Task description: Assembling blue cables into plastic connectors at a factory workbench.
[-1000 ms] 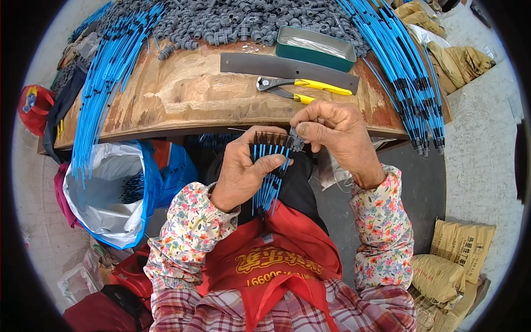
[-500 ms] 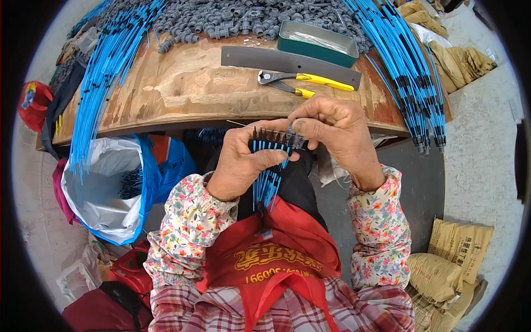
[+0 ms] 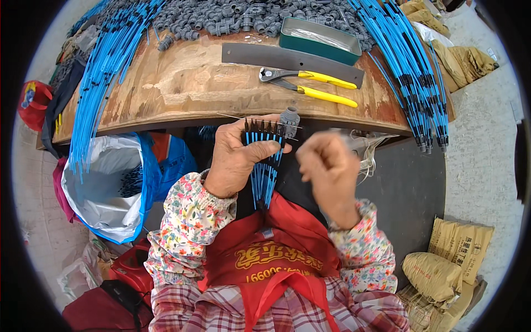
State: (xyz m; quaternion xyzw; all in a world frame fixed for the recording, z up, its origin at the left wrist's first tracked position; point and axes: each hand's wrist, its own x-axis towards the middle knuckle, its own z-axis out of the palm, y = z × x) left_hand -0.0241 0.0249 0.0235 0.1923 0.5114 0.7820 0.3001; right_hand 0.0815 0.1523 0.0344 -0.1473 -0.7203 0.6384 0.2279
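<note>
My left hand (image 3: 231, 157) is closed around a fan of thin blue rods (image 3: 263, 180), its thumb lying across them. Their black tips stand in a row above the thumb, and the lower ends converge over the red apron (image 3: 293, 252). Thin metal wires cross the row of tips and stick out on both sides. At the row's right end sits a grey ribbed plastic fitting (image 3: 289, 120), apparently threaded on the wires. Apart from it, to the right and lower, my right hand (image 3: 331, 169) is smeared by motion, its fingers curled; whether it holds anything is unclear.
On the wooden table (image 3: 188, 88) lie yellow-handled pincers (image 3: 323, 88), a dark flat metal strip (image 3: 293, 62), a green box (image 3: 319, 44) of wires and a heap of grey fittings (image 3: 221, 19). Blue rod bundles (image 3: 113, 72) overhang the edge. A blue-white sack (image 3: 105, 188) stands left.
My right hand has let go of the grey fitting and moved down, away from the wires. The fitting now shows upright at the row's end. My left hand has shifted slightly left.
</note>
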